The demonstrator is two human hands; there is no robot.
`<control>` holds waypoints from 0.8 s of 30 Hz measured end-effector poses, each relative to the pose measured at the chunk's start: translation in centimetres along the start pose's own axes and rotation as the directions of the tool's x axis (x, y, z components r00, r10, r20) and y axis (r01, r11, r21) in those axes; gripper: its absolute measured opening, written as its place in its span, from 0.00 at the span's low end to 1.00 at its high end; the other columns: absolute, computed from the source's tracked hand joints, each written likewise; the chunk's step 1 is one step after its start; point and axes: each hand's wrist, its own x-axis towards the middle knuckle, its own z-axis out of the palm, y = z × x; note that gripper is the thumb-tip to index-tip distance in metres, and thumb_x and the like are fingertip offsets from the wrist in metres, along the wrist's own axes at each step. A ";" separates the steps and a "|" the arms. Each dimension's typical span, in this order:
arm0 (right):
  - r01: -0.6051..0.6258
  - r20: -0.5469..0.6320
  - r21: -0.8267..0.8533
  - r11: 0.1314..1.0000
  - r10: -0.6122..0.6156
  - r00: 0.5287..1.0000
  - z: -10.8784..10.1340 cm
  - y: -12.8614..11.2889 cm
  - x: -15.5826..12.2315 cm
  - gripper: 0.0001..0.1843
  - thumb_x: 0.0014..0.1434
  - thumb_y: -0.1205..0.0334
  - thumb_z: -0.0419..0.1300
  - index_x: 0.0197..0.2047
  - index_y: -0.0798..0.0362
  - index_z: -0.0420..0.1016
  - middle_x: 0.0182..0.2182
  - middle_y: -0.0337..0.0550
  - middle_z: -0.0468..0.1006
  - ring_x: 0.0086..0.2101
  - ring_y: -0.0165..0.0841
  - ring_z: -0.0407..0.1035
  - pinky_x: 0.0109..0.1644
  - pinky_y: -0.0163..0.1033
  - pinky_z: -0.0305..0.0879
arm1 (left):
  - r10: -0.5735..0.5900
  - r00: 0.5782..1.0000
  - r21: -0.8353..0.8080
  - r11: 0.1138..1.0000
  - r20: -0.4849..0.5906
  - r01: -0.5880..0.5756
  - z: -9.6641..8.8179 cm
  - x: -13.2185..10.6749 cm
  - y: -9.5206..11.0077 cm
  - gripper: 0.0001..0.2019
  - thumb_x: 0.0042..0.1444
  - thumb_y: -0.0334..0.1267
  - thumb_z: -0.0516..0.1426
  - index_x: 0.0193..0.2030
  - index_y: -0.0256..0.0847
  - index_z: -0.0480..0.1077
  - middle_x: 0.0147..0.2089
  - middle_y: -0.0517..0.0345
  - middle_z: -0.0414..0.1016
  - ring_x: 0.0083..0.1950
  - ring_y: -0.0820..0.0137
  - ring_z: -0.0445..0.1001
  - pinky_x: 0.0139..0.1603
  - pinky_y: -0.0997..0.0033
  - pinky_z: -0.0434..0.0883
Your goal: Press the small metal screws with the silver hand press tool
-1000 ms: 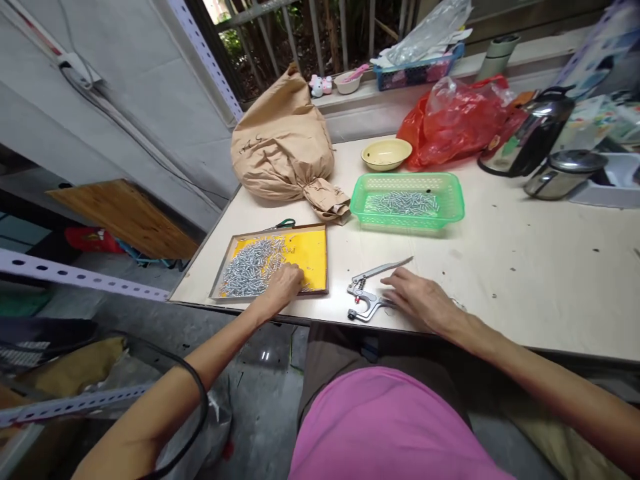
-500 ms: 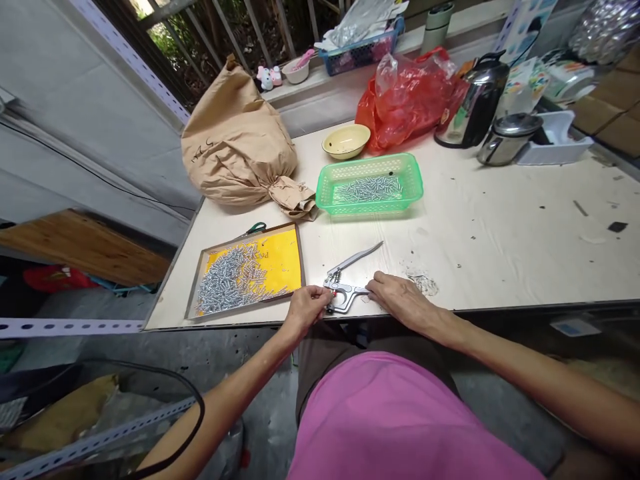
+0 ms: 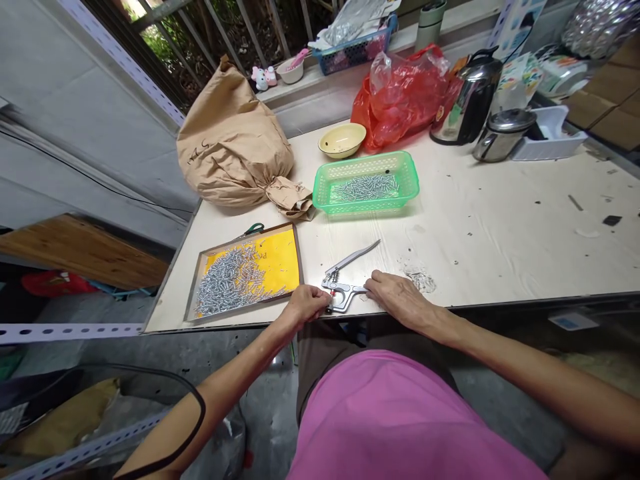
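Note:
Silver snap-fastener pliers (image 3: 344, 288) lie near the table's front edge, their handles spread wide and a spring showing between them. My right hand (image 3: 397, 297) is closed around the end of the lower handle. At the jaw end, by a small red part, my left hand (image 3: 311, 303) is closed in a pinch; what its fingertips hold is too small to make out. Left of it lies a shallow tray (image 3: 299, 257) lined with yellow card, holding many small silver metal pieces (image 3: 225, 283). More such pieces are in a green plastic basket (image 3: 367, 208) farther back.
Dark-handled scissors (image 3: 254, 229) lie behind the tray. A brown paper sack (image 3: 235, 147), a cream bowl (image 3: 342, 141) and a red plastic bag (image 3: 400, 100) stand at the back. A kettle (image 3: 473, 97) and a metal pot (image 3: 503, 137) are at the right rear.
The view has shifted slightly. My left fingers have drawn back a little from the pliers' jaw, showing more of the red part. My right hand keeps its grip.

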 end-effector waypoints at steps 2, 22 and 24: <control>0.028 0.006 0.020 0.999 -0.028 1.000 -0.5 0.2 0.1 0.10 0.65 0.63 0.49 0.39 0.54 0.71 0.37 0.46 0.71 0.35 0.33 0.66 0.34 0.36 0.56 | -0.025 0.998 -0.008 1.000 0.062 0.026 -0.3 0.2 0.2 0.13 0.48 0.42 0.58 0.19 0.37 0.64 0.09 0.69 0.55 0.12 0.81 0.48 0.15 0.78 0.44; 0.114 -0.026 -0.135 0.984 -0.118 0.993 -3.2 1.6 2.0 0.29 0.54 0.53 0.62 0.55 0.59 0.63 0.43 0.54 0.72 0.44 0.45 0.62 0.49 0.48 0.51 | 0.013 1.000 0.213 0.977 -0.016 -0.009 0.0 -0.9 -0.1 0.19 0.54 0.50 0.53 0.20 0.38 0.64 0.14 0.66 0.59 0.16 0.77 0.56 0.20 0.75 0.54; 0.127 -0.037 -0.118 0.985 -0.132 0.991 -2.8 1.6 1.8 0.26 0.55 0.57 0.62 0.54 0.59 0.64 0.42 0.52 0.72 0.43 0.43 0.62 0.48 0.46 0.52 | 0.219 0.963 0.419 0.897 -0.154 -0.138 0.6 -1.5 0.0 0.15 0.56 0.47 0.53 0.28 0.37 0.69 0.23 0.60 0.67 0.24 0.72 0.66 0.27 0.73 0.62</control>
